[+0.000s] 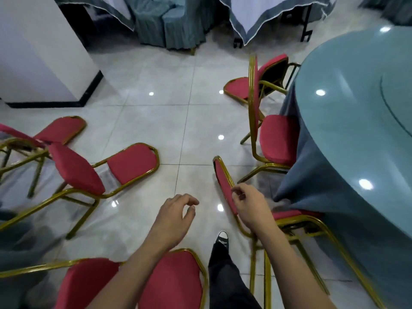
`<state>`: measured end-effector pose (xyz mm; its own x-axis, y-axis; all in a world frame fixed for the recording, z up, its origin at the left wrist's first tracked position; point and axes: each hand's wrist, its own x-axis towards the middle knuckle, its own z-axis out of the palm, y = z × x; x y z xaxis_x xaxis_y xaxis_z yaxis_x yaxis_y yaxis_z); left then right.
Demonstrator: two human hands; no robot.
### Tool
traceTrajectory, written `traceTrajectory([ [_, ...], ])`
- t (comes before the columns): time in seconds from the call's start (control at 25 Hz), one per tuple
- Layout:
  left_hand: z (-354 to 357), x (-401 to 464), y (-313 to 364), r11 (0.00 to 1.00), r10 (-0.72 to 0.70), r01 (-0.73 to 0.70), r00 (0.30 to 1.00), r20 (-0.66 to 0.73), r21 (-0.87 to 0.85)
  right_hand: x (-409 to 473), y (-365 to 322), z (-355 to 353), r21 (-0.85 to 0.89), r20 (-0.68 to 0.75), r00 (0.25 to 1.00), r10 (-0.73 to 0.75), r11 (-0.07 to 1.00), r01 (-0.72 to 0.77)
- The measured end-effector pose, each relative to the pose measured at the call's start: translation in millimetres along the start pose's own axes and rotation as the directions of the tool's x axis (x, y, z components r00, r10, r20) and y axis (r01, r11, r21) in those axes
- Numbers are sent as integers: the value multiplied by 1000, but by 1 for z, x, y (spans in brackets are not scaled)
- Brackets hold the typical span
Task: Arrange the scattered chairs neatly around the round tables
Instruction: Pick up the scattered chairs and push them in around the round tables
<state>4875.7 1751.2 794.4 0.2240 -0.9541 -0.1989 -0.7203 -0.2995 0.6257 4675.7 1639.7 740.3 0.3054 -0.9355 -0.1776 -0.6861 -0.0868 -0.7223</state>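
We find the right hand (250, 207) at the backrest of the nearest red chair (224, 186), its fingers (237, 194) curled on the top edge; that chair stands just beside the round worktop (356, 112). The left hand (176, 216) hangs free, fingers loosely curled, holding nothing. Three chairs lie tipped on the tiled floor (156, 90) to the left and front.

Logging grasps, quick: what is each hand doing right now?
Left hand: open, fingers loosely curled, holding nothing.
Right hand: gripping the chair back.
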Motion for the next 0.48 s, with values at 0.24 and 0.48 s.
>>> traceTrajectory([
  [0.24,-31,151,37,999,23,-22,999,30,-33,149,-22,-39,40,-5,999,48,998,-48],
  [0.48,-38,255,47,997,72,-73,990,125,7,210,-23,-56,133,-80,991,111,986,-99],
])
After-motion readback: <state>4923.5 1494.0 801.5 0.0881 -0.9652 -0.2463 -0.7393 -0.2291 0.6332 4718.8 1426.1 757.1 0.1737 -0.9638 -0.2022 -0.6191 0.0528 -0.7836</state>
